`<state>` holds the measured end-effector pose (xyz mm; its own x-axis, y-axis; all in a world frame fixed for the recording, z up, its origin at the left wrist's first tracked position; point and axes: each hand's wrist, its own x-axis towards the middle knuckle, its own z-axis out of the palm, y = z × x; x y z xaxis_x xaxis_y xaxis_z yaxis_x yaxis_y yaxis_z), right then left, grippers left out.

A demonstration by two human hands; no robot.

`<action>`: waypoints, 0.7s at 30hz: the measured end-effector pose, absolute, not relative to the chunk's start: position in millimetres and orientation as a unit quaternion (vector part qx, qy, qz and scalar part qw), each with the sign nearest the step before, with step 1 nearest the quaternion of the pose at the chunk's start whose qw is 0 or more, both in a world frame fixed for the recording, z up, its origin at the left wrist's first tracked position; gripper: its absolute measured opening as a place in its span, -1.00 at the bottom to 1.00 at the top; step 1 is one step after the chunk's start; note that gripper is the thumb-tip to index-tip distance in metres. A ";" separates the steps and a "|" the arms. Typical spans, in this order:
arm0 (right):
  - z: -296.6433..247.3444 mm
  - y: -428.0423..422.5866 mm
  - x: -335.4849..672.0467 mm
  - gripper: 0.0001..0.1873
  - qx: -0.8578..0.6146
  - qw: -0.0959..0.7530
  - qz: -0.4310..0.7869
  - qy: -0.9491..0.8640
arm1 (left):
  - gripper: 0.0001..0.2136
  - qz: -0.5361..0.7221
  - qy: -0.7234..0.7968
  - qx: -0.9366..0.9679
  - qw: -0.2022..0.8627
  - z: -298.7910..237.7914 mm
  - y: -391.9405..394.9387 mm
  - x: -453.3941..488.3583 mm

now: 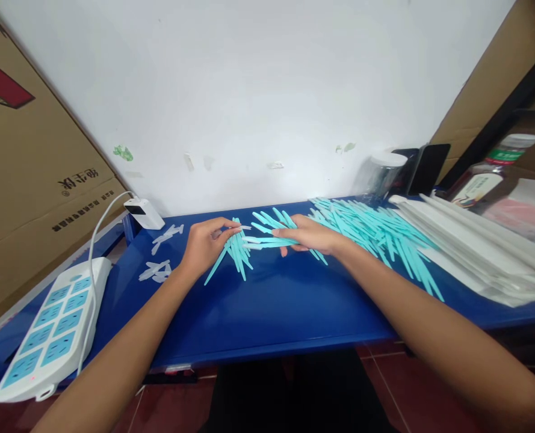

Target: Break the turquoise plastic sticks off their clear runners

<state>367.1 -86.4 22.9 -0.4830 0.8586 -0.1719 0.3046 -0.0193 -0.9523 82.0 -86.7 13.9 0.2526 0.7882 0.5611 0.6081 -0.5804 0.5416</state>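
My right hand is closed round several slim teal plastic sticks, which look like eyebrow razors. They fan out to the left, and the lowest ones have pale tips. Facing them, my left hand pinches a small translucent piece between thumb and fingertips, close to those tips. Under the left fingers lies a small pile of teal sticks on the blue table. A large heap of teal sticks spreads beyond my right hand and forearm. Translucent strips lie in two little groups left of my left hand.
At the left are a white power strip, a white charger box with a cable, and a cardboard box. Plastic packets, a lidded jar and a bottle stand or lie on the right. A white wall closes off the back.
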 end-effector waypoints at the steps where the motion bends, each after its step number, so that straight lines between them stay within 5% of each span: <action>1: 24.7 -87.2 367.3 -0.58 -0.437 0.244 0.558 -0.661 | -0.71 0.426 0.440 0.784 0.101 13.9 -87.7 82.4; 21: 36.9 -92.9 368.7 -0.50 -0.418 0.223 0.503 -0.723 | -0.82 0.492 0.418 0.736 0.204 8.4 -87.3 89.7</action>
